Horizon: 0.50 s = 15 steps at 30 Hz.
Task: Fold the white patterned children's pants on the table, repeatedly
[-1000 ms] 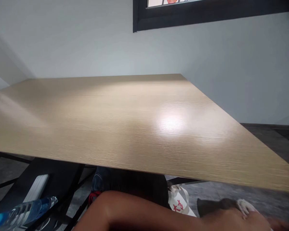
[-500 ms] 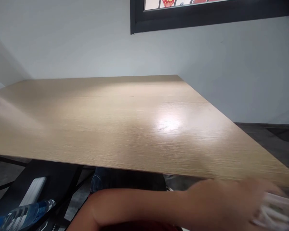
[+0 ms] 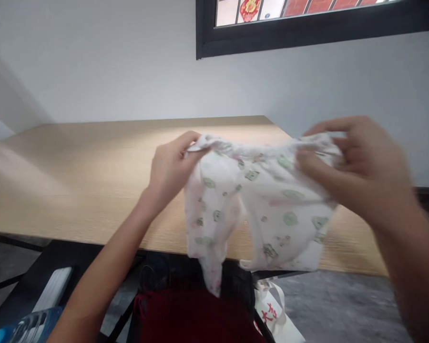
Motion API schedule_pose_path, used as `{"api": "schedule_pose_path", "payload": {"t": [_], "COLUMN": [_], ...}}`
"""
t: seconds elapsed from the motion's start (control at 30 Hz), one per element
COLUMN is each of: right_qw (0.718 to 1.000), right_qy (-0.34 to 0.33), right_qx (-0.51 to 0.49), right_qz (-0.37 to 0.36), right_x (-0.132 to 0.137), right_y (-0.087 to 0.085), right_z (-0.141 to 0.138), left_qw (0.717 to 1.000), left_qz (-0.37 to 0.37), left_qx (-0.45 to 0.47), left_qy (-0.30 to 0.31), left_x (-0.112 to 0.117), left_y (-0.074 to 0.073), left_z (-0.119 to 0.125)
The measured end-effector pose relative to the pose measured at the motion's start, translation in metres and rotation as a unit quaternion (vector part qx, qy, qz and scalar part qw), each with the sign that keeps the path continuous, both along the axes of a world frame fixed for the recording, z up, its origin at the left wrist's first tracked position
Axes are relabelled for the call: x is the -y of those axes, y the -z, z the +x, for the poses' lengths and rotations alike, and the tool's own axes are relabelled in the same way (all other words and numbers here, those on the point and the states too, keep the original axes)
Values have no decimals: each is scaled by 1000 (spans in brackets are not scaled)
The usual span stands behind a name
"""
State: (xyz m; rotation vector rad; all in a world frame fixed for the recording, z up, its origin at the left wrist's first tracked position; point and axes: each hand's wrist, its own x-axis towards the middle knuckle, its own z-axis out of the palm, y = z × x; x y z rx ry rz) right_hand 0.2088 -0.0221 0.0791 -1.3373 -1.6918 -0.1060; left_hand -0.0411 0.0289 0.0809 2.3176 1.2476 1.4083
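Observation:
A pair of small white pants (image 3: 252, 200) with green and pinkish prints hangs by its gathered elastic waistband above the table's near edge. My left hand (image 3: 171, 162) pinches the waistband's left end between thumb and fingers. At the opposite end, my right hand (image 3: 357, 166) grips the waistband, somewhat blurred by motion. Both legs dangle down; the left one ends in a narrow, twisted tip below the tabletop's edge.
A light wooden table (image 3: 93, 181) spans the view against a pale wall (image 3: 128, 57) with a dark-framed window (image 3: 243, 43). At lower left, a water bottle (image 3: 32, 326) and a white object (image 3: 53, 288) rest on a black surface. A white bag (image 3: 271, 309) with red characters stands below the table.
Previously one blurred arm reached to the lower right with a whitish bundle at its hand. Now both hands are above the table, holding the pants spread between them.

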Motion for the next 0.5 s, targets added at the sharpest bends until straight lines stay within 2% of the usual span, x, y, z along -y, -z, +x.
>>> {"api": "schedule_pose_path", "payload": {"t": [0.07,0.13,0.23,0.33,0.43,0.5], "right_qw": [1000,997,986,977,973,965], "right_qy": [-22,-54,-83,-97,-74,-36], "right_qx": [1,-9,12,50,105,155], "right_qz": [-14,-62,-141,-183,-194,-210], "right_x": [-33,-68,-121,-166,-200,-213], "right_y": [0,8,34,67,92,99], "right_z": [-16,-28,-39,-44,-47,-49], "left_qw": [998,993,978,966,953,947], "left_qz": [-25,-75,-142,-181,-211,-218], "left_qx": [-22,-55,-111,-148,-184,-202], "left_qy": [-44,-76,-108,-110,-116,-121], "left_x": [-18,-39,-75,-111,-138,-150], "left_y": [-1,4,18,38,58,67], "left_z": [-18,-33,-50,-57,-57,-54]}}
